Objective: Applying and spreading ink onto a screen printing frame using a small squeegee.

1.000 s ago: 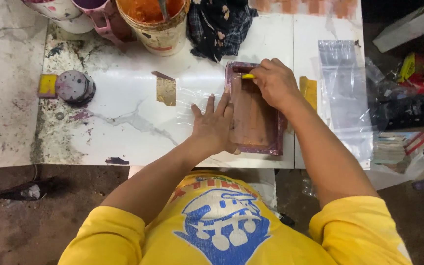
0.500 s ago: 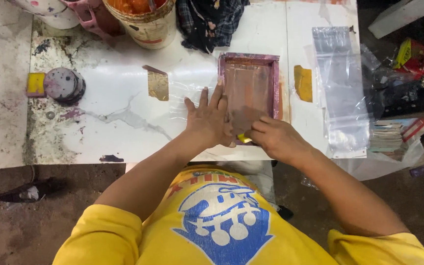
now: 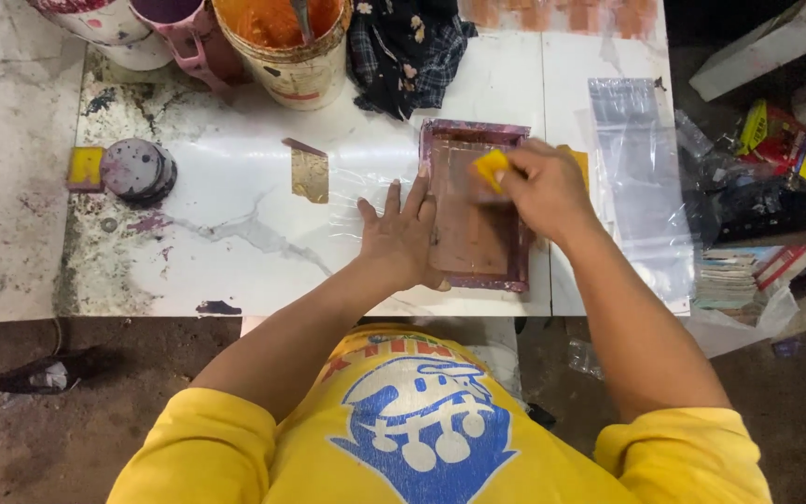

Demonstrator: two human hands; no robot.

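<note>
On the white worktop (image 3: 235, 215), a grey disc (image 3: 139, 170) lies far left, an orange paint bucket (image 3: 284, 47) behind. The left hand (image 3: 401, 238) lies flat, open, on the frame's (image 3: 474, 205) left edge. The right hand (image 3: 538, 185) grips a yellow squeegee (image 3: 491, 170) over the screen — clear bags (image 3: 641, 177) lie right.

Glossy white marble-look tabletop (image 3: 235, 201), clear shiny plastic bag (image 3: 641, 177), paint-stained wooden screen frame (image 3: 473, 131), dark plaid cloth (image 3: 403, 56)

White paint-stained worktable (image 3: 235, 271): purple-framed rectangular print screen (image 3: 473, 210) under the grip, orange paint bucket (image 3: 286, 47) far beyond-left, clear plastic bags (image 3: 641, 177) just right.
</note>
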